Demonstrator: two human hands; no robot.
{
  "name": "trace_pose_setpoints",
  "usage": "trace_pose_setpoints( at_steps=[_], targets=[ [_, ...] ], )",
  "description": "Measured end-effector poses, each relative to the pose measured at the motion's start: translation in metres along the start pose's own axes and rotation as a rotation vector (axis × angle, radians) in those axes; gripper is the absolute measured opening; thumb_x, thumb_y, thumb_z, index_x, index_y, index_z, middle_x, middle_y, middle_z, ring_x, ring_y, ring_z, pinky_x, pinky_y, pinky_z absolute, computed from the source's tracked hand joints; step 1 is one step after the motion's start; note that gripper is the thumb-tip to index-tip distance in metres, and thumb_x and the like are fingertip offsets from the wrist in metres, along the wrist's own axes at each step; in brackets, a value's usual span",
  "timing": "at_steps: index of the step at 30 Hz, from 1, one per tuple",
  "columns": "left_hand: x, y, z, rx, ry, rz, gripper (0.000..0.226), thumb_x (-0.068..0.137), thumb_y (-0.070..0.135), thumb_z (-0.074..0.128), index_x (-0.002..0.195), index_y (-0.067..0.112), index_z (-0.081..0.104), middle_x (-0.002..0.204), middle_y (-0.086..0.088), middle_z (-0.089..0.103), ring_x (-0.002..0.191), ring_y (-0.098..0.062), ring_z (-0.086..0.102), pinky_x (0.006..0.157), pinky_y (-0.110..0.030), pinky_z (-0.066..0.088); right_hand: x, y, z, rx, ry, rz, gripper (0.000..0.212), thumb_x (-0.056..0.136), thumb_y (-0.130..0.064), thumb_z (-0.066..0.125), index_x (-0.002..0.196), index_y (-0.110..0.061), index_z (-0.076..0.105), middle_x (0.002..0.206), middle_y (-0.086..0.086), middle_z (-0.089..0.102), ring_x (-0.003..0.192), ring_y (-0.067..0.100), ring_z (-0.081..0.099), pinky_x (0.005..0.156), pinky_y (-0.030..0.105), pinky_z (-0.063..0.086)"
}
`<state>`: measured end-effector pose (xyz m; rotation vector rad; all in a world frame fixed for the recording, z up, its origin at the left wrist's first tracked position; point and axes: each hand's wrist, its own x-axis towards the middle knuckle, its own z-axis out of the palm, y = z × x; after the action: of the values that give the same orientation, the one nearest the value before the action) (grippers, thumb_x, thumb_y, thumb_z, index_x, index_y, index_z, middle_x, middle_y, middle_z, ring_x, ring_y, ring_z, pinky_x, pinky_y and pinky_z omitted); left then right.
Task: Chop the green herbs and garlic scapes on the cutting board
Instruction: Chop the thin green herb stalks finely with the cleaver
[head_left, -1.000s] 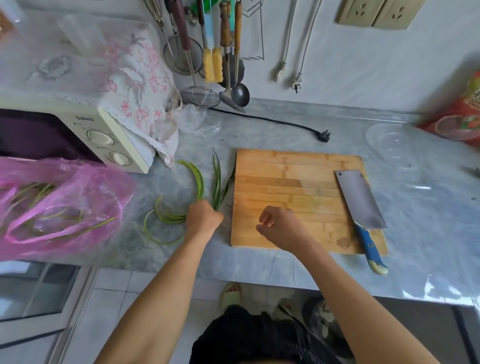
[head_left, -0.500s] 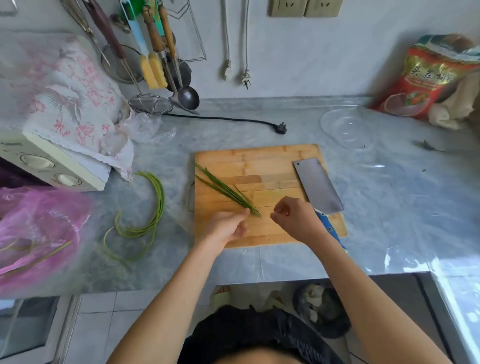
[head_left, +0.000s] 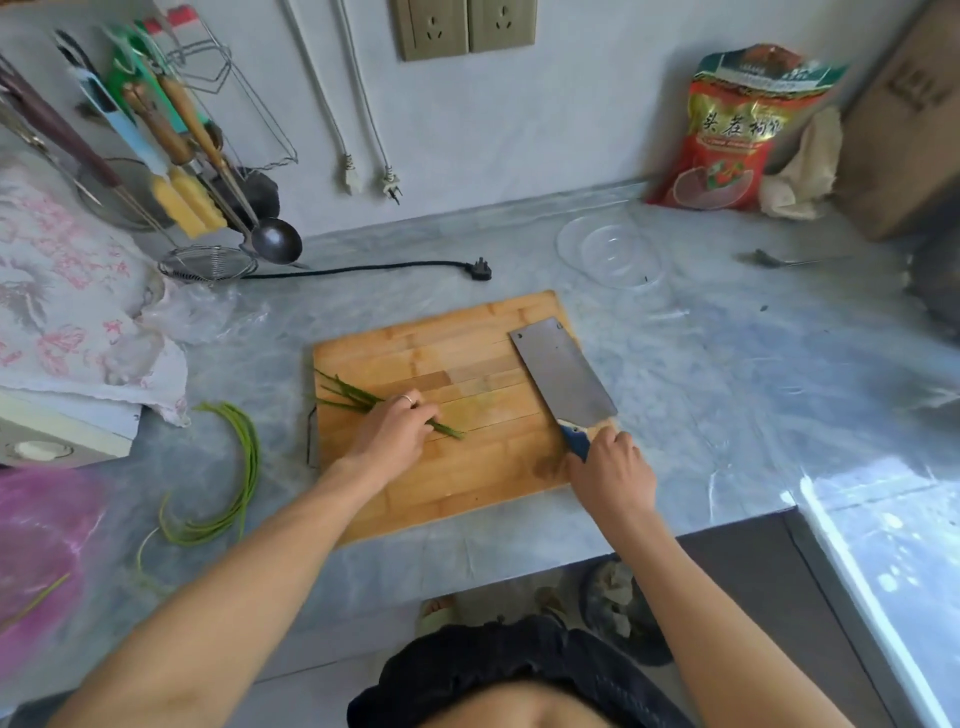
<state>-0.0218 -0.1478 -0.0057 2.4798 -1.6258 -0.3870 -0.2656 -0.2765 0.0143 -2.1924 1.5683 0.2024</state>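
Observation:
A wooden cutting board (head_left: 467, 478) lies on the grey counter. A small bunch of thin green herbs (head_left: 347, 396) lies across its left half, and my left hand (head_left: 390, 432) presses down on the bunch. A cleaver (head_left: 561, 373) rests flat on the board's right side. My right hand (head_left: 609, 473) is closed around its blue handle. A curved bundle of garlic scapes (head_left: 244, 470) lies on the counter left of the board, apart from both hands.
A pink plastic bag (head_left: 36, 551) with more greens sits at the left edge. A clear glass bowl (head_left: 613, 252) stands behind the board, a red packet (head_left: 727, 135) against the wall. A black cord with plug (head_left: 478, 270) crosses the counter. Utensils (head_left: 182, 171) hang at back left.
My left hand carried the herbs from the counter onto the board and now holds them down. My right hand moved right and closed on the cleaver handle.

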Motion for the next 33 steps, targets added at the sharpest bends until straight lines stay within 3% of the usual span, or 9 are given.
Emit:
trace_pose_setpoints(
  at_steps=[5,9,11,14,18,22,25,29,33],
  targets=[
    [0.013,0.026,0.016,-0.137,0.127,-0.178,0.011,0.094,0.022,0.064,0.101,0.02,0.071,0.104,-0.001,0.063,0.095,-0.024,0.062,0.078,-0.035,0.053,0.005,0.008,-0.006,0.058,-0.108,-0.092,0.044,0.101,-0.034,0.039,0.131,-0.002,0.039,0.125,0.012,0.048,0.111,0.03,0.054,0.082,0.036,0.044],
    [0.022,0.052,0.023,-0.366,0.223,-0.378,0.012,0.092,0.013,0.064,0.097,0.016,0.074,0.104,-0.002,0.066,0.099,-0.022,0.063,0.078,-0.032,0.052,0.005,0.0,-0.01,0.294,-0.095,-0.174,0.019,0.1,-0.026,0.042,0.104,-0.008,0.043,0.099,0.007,0.051,0.08,0.017,0.05,0.064,0.029,0.041],
    [0.022,0.057,0.025,-0.386,0.2,-0.362,0.016,0.093,0.013,0.063,0.104,0.016,0.073,0.111,-0.002,0.064,0.1,-0.022,0.062,0.078,-0.031,0.052,0.004,-0.004,-0.012,0.347,-0.078,-0.202,0.015,0.099,-0.024,0.042,0.101,-0.009,0.043,0.089,0.004,0.051,0.069,0.011,0.047,0.055,0.027,0.036],
    [0.014,0.051,0.026,-0.365,0.195,-0.316,0.028,0.093,0.022,0.065,0.12,0.015,0.067,0.122,0.0,0.059,0.105,-0.02,0.06,0.078,-0.03,0.052,0.0,-0.01,-0.015,0.47,-0.019,-0.202,0.017,0.097,-0.027,0.045,0.094,-0.01,0.05,0.077,-0.001,0.052,0.061,0.009,0.046,0.054,0.026,0.033],
    [-0.007,0.026,0.032,-0.302,0.261,-0.293,0.033,0.09,0.027,0.069,0.12,0.014,0.069,0.115,-0.001,0.06,0.099,-0.021,0.061,0.076,-0.035,0.055,-0.007,-0.022,-0.017,0.479,-0.018,-0.211,0.028,0.1,-0.039,0.049,0.086,-0.014,0.049,0.062,-0.009,0.05,0.052,-0.003,0.052,0.05,0.013,0.037],
    [-0.007,0.016,0.033,-0.311,0.285,-0.231,0.027,0.089,0.023,0.07,0.115,0.017,0.072,0.106,-0.001,0.061,0.092,-0.02,0.06,0.07,-0.037,0.055,-0.008,-0.029,-0.006,0.462,-0.041,-0.192,0.034,0.099,-0.046,0.045,0.087,-0.015,0.051,0.068,-0.002,0.056,0.061,0.008,0.059,0.047,0.017,0.034],
    [-0.007,0.02,0.034,-0.351,0.306,-0.199,0.021,0.088,0.015,0.071,0.108,0.017,0.076,0.097,0.0,0.063,0.082,-0.019,0.06,0.063,-0.03,0.051,-0.011,-0.024,0.002,0.521,-0.063,-0.191,0.034,0.099,-0.047,0.045,0.09,-0.014,0.053,0.078,0.01,0.064,0.071,0.025,0.063,0.05,0.019,0.035],
    [-0.004,0.03,0.04,-0.381,0.353,-0.227,0.02,0.087,0.008,0.071,0.104,0.016,0.078,0.094,-0.002,0.066,0.077,-0.019,0.061,0.057,-0.027,0.05,-0.007,-0.018,-0.001,0.529,-0.088,-0.253,0.039,0.099,-0.047,0.044,0.089,-0.011,0.055,0.078,0.008,0.067,0.058,0.008,0.052,0.051,0.017,0.039],
    [0.012,0.047,0.042,-0.384,0.386,-0.278,0.018,0.087,0.008,0.07,0.103,0.014,0.078,0.093,-0.002,0.066,0.078,-0.021,0.062,0.059,-0.029,0.05,0.01,-0.008,-0.009,0.537,-0.089,-0.285,0.041,0.098,-0.05,0.043,0.088,-0.012,0.056,0.08,0.009,0.066,0.06,0.014,0.054,0.054,0.027,0.042]
  ],
)
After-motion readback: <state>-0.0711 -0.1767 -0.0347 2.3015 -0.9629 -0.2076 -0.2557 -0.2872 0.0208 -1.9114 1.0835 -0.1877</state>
